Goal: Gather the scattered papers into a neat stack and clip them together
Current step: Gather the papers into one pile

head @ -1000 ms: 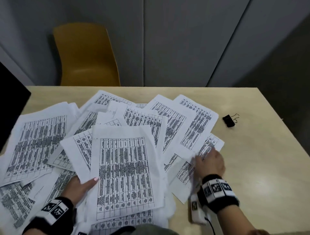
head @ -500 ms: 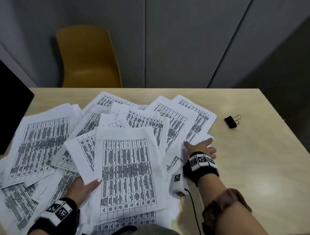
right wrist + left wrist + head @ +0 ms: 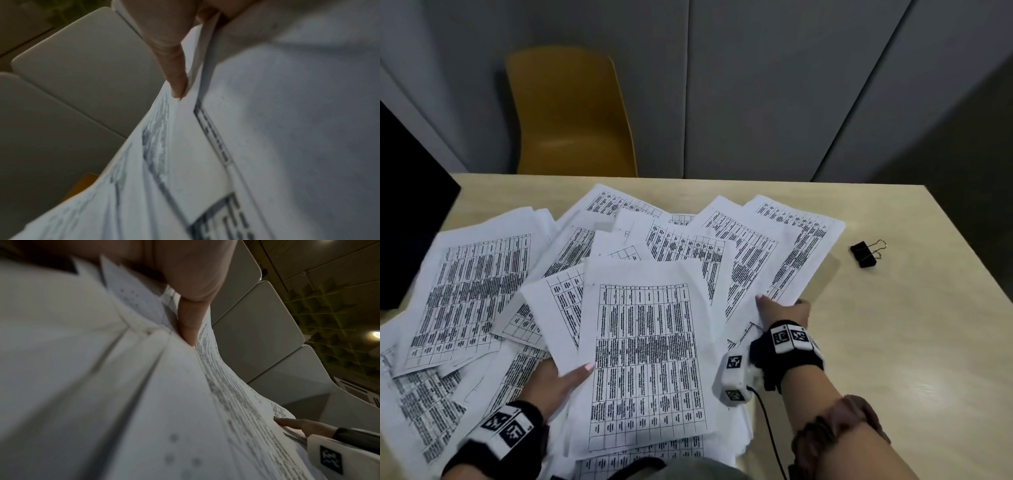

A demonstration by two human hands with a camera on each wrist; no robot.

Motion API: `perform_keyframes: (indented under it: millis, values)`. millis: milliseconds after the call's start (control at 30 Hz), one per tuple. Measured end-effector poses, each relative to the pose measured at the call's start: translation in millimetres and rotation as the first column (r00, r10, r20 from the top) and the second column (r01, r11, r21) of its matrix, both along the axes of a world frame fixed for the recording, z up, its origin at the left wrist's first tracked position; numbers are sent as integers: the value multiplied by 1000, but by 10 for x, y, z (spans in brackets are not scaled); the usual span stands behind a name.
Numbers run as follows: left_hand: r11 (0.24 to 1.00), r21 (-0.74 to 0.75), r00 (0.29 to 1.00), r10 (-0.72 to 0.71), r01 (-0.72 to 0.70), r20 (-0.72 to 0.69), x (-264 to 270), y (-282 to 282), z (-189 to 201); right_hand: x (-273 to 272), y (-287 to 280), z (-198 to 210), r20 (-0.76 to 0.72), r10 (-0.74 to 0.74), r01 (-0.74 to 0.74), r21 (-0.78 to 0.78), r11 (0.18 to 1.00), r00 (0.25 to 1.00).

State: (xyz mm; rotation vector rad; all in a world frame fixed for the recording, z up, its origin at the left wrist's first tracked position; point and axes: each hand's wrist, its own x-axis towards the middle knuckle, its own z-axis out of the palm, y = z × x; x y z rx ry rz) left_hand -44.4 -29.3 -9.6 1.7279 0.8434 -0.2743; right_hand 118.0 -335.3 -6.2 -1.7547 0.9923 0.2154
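Several white sheets printed with tables lie fanned across the wooden table. My left hand pinches the near-left edge of the top sheets, thumb on top, fingers hidden beneath; the left wrist view shows that thumb pressed on the paper. My right hand grips the near corner of the right-hand sheets, thumb on top; in the right wrist view a finger lies on the printed paper. A black binder clip rests alone at the right, beyond my right hand.
A yellow chair stands behind the table's far edge. A black monitor rises at the left edge, over the left sheets. Bare tabletop lies right of the papers. Grey wall panels close the back.
My right hand slid from the lower right sheets up and away along the pile's right side and took hold of the far right sheets. The left hand has kept its hold.
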Motion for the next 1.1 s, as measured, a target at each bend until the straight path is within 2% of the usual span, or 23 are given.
perform_keyframes:
  millis: [133,233,433,500,567,733,833,933,1033,1100]
  values:
    - [1000,-15,1000,5,-5,-2,1,0,-22,-110,93,-38,-54,62,-52,166,985,997]
    - [1000,6,1000,-2,2,8,-3,-7,-36,-198,106,-26,-17,87,-84,133,988,996]
    - [1000,11,1000,14,-14,26,-16,5,-65,-381,27,-101,97,6,-10,42,999,995]
    - [1000,8,1000,18,-18,26,-9,4,-70,-427,-50,-127,114,-28,12,145,989,993]
    - [1000,12,999,21,-21,31,-5,24,-91,-478,-55,-124,72,-47,29,233,972,996]
    - [999,25,999,30,-30,17,4,88,-219,-600,-51,-24,111,10,-5,-37,999,994]
    - [999,38,1000,20,-20,7,4,139,-296,-610,-175,161,208,3,31,-164,986,978]
    - [997,71,999,-36,34,26,-1,174,-340,-567,-289,382,308,70,25,-294,956,949]
    - [997,65,998,-40,38,39,-5,132,-283,-492,-362,570,439,59,111,-351,930,896]
    - [997,66,998,-43,40,35,-12,105,-246,-440,-380,674,526,-6,205,-322,924,850]
